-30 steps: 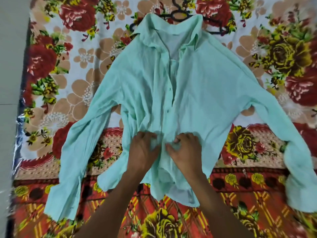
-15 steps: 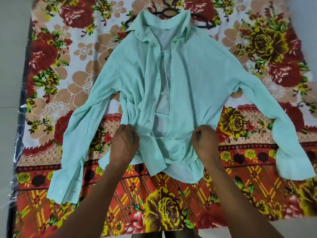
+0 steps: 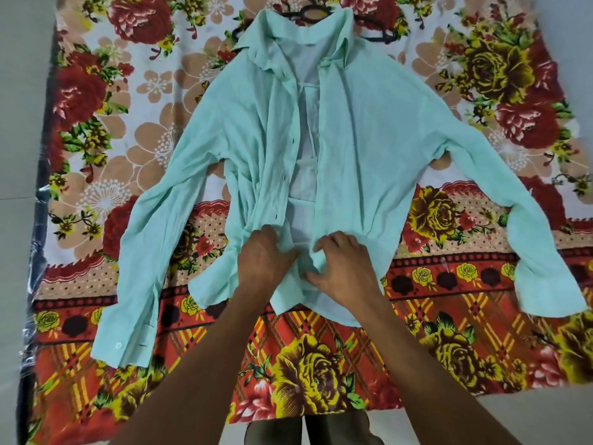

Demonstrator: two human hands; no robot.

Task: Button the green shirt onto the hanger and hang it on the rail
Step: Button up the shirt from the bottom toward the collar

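A pale green shirt (image 3: 378,130) lies face up on a floral blanket, sleeves spread to both sides, its front open down the middle. A black hanger (image 3: 313,12) sits inside the collar, with its hook and one arm end showing at the top. My left hand (image 3: 264,260) pinches the left front panel near the hem. My right hand (image 3: 341,268) pinches the right front panel beside it. The two hands almost touch over the lower placket. Dark buttonholes run along the left panel's edge.
The floral blanket (image 3: 321,374) covers the floor from edge to edge, with a clear plastic border (image 3: 35,252) on the left. Bare grey floor (image 3: 19,91) lies beyond it on the left. My legs show at the bottom centre.
My hands, spread apart with the front panels half a second ago, have come back together at the lower placket. The view has shifted slightly.
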